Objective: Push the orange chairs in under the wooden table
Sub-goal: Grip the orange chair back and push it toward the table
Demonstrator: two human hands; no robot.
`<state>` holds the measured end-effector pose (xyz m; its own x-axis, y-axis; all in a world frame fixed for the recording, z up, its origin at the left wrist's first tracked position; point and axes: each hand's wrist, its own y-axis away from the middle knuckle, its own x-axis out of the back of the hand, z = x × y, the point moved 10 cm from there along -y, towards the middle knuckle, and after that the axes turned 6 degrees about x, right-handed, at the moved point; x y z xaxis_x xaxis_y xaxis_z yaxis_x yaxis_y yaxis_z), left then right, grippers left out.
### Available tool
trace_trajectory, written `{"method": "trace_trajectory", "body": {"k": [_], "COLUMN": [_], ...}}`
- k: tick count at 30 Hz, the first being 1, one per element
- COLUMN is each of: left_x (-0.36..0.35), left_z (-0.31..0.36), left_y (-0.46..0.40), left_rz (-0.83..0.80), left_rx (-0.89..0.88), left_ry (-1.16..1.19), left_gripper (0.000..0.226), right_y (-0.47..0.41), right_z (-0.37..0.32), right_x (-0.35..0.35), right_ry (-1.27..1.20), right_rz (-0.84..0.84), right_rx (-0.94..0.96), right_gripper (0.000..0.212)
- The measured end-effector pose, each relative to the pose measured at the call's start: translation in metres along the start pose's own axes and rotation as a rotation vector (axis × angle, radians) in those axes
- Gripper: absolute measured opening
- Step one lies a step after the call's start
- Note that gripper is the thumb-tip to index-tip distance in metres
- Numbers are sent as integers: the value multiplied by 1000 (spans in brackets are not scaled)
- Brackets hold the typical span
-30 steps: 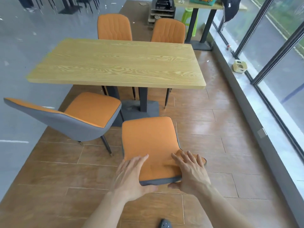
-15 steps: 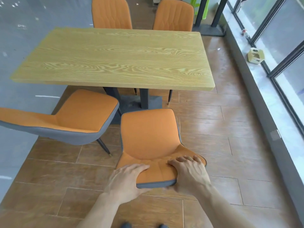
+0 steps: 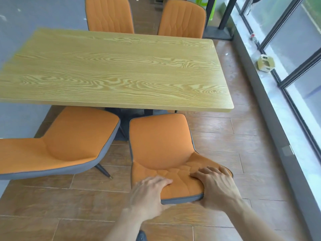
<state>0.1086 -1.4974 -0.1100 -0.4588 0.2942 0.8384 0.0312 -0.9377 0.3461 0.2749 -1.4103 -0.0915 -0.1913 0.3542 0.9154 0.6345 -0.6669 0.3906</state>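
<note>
Both grips clamp the near chair's [image 3: 160, 146] backrest top: left hand [image 3: 149, 192] and right hand [image 3: 217, 186], fingers draped over. Its seat points at the tabletop [image 3: 112, 70], front edge just short. A second chair [image 3: 57, 143] stands just left, angled; two more face it opposite.

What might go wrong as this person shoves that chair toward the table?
The left hand and right hand grip the held chair's backrest top, so fingers might get pinched against the wooden table edge if it slides far in. The neighbouring chair sits angled close alongside; their seats may collide. Its legs could also strike the table's dark base.
</note>
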Motion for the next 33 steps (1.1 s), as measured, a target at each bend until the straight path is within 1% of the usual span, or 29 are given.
{"method": "trace_trajectory", "body": {"k": [4, 9, 12, 19, 23, 26, 30, 33], "left_x": [-1, 0, -4, 3, 7, 6, 5, 4], "left_z": [-2, 2, 0, -8, -4, -4, -7, -7], "left_y": [-2, 3, 12, 35, 43, 42, 37, 35], "left_rz": [8, 12, 15, 42, 116, 130, 91, 67], "left_rx": [-29, -13, -7, 20, 36, 45, 52, 40], "left_ry": [-3, -4, -34, -86, -59, -53, -72, -76], "left_gripper": [81, 83, 85, 88, 83, 83, 84, 79], "right_y": [-2, 5, 13, 35, 38, 37, 34, 34], "right_z": [-3, 0, -6, -30, -32, -32, -32, -33], "right_x": [0, -2, -8, -17, -16, -18, -18, -17], "right_ry": [36, -12, -9, -8, -42, -22, -2, 4], "right_rz": [-1, -1, -8, 40, 43, 25, 5, -10], "right_rx": [8, -44, -58, -99, -113, -108, -90, -91], "right_gripper": [102, 114, 117, 104, 105, 104, 103, 97]}}
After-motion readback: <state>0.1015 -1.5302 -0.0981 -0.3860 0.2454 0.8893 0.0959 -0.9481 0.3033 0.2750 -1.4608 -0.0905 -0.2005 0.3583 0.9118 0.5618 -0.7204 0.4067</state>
